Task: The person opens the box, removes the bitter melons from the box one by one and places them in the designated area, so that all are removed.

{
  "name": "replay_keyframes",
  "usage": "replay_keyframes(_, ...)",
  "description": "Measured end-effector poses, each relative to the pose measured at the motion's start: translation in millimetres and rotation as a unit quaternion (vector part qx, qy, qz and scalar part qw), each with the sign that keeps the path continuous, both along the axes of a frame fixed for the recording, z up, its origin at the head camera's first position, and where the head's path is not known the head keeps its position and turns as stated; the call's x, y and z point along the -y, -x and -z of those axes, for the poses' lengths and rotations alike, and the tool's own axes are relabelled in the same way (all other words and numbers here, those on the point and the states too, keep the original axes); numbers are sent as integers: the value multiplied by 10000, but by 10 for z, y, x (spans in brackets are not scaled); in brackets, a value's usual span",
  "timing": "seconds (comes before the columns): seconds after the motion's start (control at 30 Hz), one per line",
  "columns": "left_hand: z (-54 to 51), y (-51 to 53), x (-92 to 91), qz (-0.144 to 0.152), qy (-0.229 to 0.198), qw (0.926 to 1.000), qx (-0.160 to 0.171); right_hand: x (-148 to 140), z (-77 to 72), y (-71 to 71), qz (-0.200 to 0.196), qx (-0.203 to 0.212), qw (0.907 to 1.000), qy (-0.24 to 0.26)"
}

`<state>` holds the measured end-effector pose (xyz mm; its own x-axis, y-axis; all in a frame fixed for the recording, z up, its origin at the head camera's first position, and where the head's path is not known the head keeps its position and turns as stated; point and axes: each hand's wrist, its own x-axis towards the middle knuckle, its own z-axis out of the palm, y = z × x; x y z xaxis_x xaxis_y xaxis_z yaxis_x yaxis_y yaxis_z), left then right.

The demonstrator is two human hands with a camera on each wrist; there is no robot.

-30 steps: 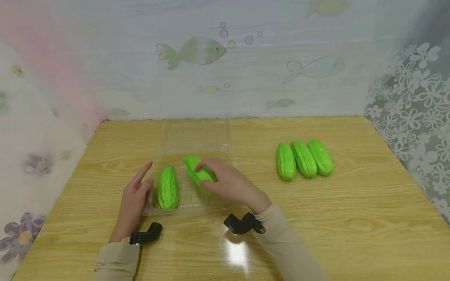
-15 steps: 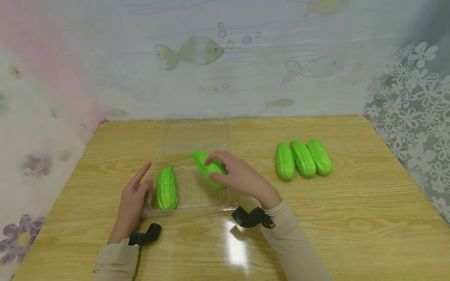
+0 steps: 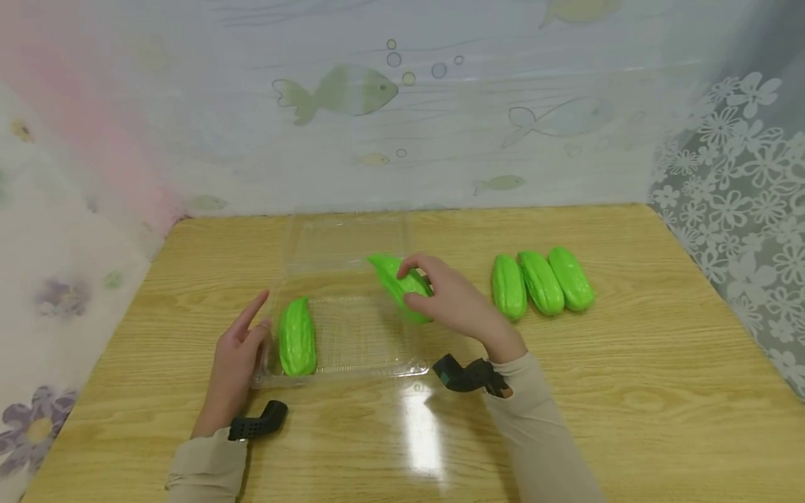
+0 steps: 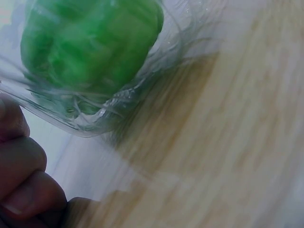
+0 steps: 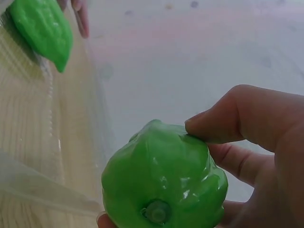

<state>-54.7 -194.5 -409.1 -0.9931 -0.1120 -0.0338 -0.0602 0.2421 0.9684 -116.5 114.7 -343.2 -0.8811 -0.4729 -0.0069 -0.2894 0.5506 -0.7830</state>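
My right hand (image 3: 453, 304) holds a bright green, ribbed bitter melon (image 3: 393, 278) tilted above the right part of a clear plastic clamshell box (image 3: 342, 377). In the right wrist view, the thumb and fingers are around this held bitter melon (image 5: 161, 180), its stem end facing the camera. Another bitter melon (image 3: 298, 339) lies lengthwise in the box's left side. My left hand (image 3: 233, 360) grips the box's left edge, thumb at the rim and index finger extended forward. Curled fingers (image 4: 28, 175) show beside the box corner in the left wrist view.
Three more bitter melons (image 3: 541, 283) lie side by side on the wooden table (image 3: 629, 391), right of the box. The box's open lid (image 3: 346, 237) lies back toward the wall (image 3: 440, 140). A black camera sits on each wrist.
My right hand has lifted the bitter melon from inside the box and moved it to the right and farther back. The left hand stays at the box's edge.
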Motion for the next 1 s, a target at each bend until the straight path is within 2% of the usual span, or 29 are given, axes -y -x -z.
replay_keyframes(0.4,47,225,107,174,-36,9998,-14,-158,20,216,565,-47,9984,-26)
replay_keyframes(0.83,95,422,180,339,-89,9994,-80,-311,107,390,1262,270,9916,-125)
replay_keyframes(1.0,113,496,206,337,-115,9994,-38,-330,168,466,1404,268,9896,-158)
